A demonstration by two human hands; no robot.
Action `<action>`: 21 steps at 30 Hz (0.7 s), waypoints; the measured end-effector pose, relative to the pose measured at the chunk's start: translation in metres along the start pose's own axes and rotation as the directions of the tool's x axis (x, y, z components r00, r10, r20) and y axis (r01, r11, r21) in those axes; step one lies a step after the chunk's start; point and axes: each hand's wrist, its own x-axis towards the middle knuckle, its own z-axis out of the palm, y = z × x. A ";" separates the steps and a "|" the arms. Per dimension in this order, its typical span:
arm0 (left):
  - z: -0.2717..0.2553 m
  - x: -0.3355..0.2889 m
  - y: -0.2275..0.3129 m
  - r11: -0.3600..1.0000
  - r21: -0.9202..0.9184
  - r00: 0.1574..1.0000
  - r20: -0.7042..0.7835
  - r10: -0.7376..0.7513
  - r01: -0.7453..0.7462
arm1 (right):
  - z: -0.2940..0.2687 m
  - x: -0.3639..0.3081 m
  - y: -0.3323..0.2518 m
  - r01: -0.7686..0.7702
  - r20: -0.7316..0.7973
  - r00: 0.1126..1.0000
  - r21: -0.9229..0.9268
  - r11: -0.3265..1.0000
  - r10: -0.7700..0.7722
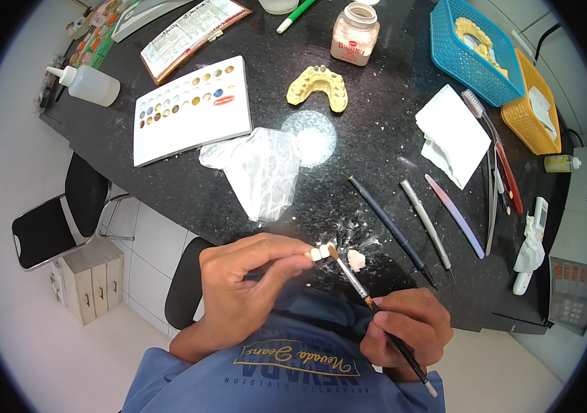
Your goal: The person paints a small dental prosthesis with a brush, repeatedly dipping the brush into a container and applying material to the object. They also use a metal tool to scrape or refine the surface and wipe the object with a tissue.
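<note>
Between thumb and forefinger, my left hand [248,282] pinches one end of a short row of white false teeth, a dental bridge [319,252]. My right hand [410,327] grips a black-handled brush [359,283] like a pen. The brown bristles touch the right end of the bridge. Just right of the bristles, a small pale pink lump [356,260] lies on the dark table among whitish smears. Farther back stands a yellow dental arch model [317,89], curved side away from me.
A white paint palette [193,131] and a plastic bag [259,172] lie left of centre. Slim tools, including a dark-handled one [390,227], lie at right near a folded white cloth [452,134]. A pink powder jar [355,34] and a blue basket [445,41] stand at the back.
</note>
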 end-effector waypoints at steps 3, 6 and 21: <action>-0.001 0.000 0.000 1.000 -0.001 1.000 0.006 -0.001 0.001 | -0.002 -0.006 -0.001 -0.015 -0.024 1.000 0.022 1.000 0.016; -0.001 0.001 0.000 1.000 0.002 1.000 0.007 0.005 -0.005 | 0.002 -0.006 -0.004 -0.052 -0.131 0.990 0.039 0.998 0.057; 0.000 0.000 0.000 0.999 0.033 0.999 0.003 0.034 -0.034 | 0.000 -0.006 0.001 -0.029 -0.084 0.996 0.053 0.998 0.034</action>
